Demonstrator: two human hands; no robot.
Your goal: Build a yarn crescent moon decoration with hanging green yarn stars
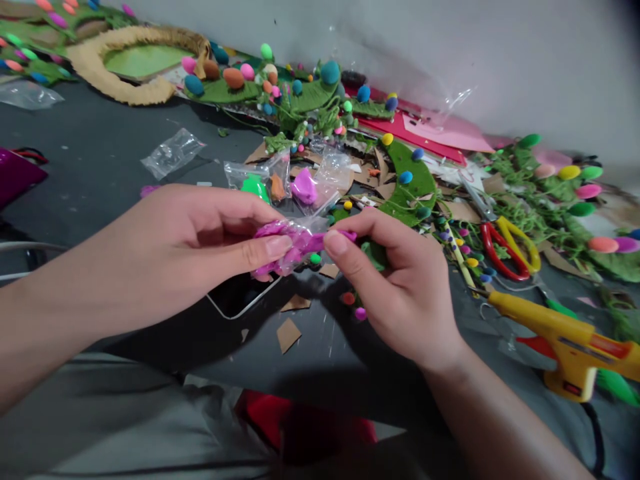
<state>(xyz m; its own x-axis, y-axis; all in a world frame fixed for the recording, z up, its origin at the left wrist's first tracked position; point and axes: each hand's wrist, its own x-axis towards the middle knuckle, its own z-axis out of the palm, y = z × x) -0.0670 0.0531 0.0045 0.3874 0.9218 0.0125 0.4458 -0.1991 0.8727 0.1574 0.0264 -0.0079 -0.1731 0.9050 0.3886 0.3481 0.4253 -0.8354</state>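
My left hand (205,243) is closed around a small clear plastic bag (305,227) with magenta modelling clay (295,250) in it. Between the thumb and forefinger of my right hand (395,287) is the end of a magenta strand of the clay, stretched out from the bag. Both hands are close together above the dark table. Just behind them lie clear bags with green clay (255,187), orange clay (277,188) and pink-purple clay (305,187). A phone-like device with a white edge (245,308) lies partly hidden under my left hand.
On the right are a yellow glue gun (560,333) and scissors with red and yellow handles (510,250). Green garlands with coloured balls (310,97) line the wall, beside a tan wrapped ring (100,73). Cardboard scraps (289,335) lie in front; an empty bag (173,153) lies left.
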